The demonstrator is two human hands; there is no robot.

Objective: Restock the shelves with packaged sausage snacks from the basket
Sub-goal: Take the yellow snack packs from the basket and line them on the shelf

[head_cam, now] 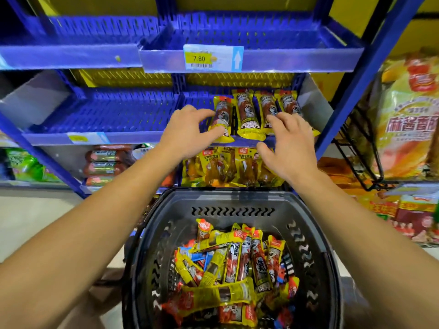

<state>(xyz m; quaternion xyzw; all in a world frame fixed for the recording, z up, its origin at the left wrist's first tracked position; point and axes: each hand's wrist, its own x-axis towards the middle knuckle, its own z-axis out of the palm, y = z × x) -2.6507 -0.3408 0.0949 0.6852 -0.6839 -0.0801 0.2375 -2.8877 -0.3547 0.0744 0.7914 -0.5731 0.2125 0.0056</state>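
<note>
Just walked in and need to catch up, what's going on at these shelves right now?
A person is restocking sausage packs from a grey basket onto a blue shelf. Four packs lie side by side on the shelf's right section. The left hand has its fingers on the leftmost pack, apparently straightening it. The right hand reaches over the rightmost packs, fingers spread. The basket is still well filled, and the shelf's left section is bare.

Basket [232, 200] below shelf [133, 137] of sausage packs [247, 115]
</note>
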